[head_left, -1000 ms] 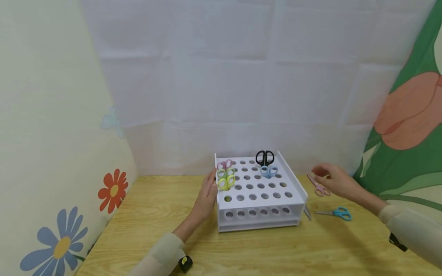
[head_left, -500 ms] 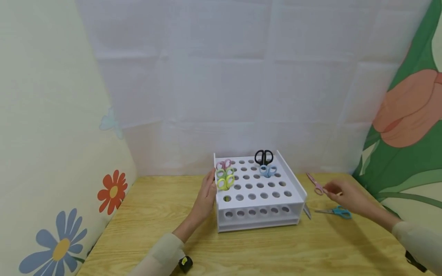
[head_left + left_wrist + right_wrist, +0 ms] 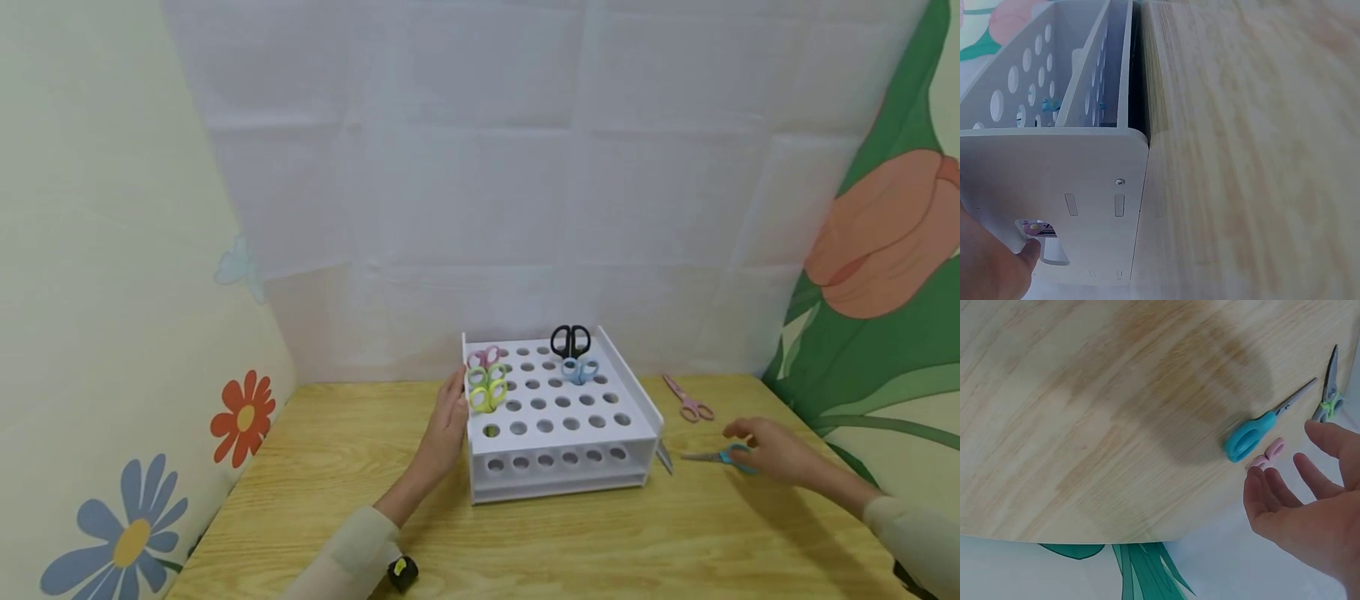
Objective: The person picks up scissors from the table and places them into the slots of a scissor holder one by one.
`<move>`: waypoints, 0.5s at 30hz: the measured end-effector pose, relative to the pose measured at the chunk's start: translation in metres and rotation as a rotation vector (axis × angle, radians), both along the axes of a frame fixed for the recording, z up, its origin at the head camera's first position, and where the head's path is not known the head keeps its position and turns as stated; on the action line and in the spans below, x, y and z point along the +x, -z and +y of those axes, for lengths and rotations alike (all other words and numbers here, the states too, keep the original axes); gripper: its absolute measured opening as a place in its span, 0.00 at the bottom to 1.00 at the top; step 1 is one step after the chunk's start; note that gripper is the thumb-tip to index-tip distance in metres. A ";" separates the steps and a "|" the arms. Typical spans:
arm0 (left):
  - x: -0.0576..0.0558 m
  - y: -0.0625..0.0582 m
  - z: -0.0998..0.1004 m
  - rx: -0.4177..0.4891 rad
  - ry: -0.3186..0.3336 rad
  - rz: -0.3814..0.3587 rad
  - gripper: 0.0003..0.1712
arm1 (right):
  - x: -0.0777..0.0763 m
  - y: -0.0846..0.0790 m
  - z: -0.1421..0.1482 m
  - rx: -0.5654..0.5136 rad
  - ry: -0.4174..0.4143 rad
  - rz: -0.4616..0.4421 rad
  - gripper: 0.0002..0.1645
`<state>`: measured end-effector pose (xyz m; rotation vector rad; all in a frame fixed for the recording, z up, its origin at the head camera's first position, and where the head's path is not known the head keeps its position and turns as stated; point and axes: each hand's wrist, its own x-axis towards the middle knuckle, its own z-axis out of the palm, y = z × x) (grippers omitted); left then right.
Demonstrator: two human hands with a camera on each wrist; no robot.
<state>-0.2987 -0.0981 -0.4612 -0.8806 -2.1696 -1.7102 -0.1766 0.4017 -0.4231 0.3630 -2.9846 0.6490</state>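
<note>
My left hand rests against the left side wall of a white rack with rows of round holes. In the left wrist view its thumb lies at a slot in the side panel. My right hand hovers over the handle of the teal scissors, fingers loosely bent and holding nothing. Just beyond lie pink scissors, flat on the table. The right wrist view shows the teal scissors apart from my fingers, and scissors with a green and grey handle near the rack.
Scissors stand in the rack's holes: pink, green and yellow on the left, black and light blue on the right. A grey blade pokes out beside the rack's right wall. White cloth hangs behind the table.
My right hand has moved from above the pink scissors, past their handle, toward me and over the teal scissors. The pink scissors still lie on the table. My left hand has stayed at the rack.
</note>
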 end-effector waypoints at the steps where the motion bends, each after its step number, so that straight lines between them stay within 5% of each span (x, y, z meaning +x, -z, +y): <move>1: 0.000 0.000 0.000 -0.001 -0.002 -0.003 0.31 | 0.000 0.001 0.002 0.012 -0.007 0.004 0.20; 8: -0.001 0.001 0.000 0.004 0.002 -0.008 0.31 | 0.002 0.010 0.014 0.051 -0.033 -0.016 0.27; 15: 0.000 0.001 0.001 0.009 0.001 -0.007 0.31 | 0.002 0.013 0.019 -0.010 0.048 -0.129 0.28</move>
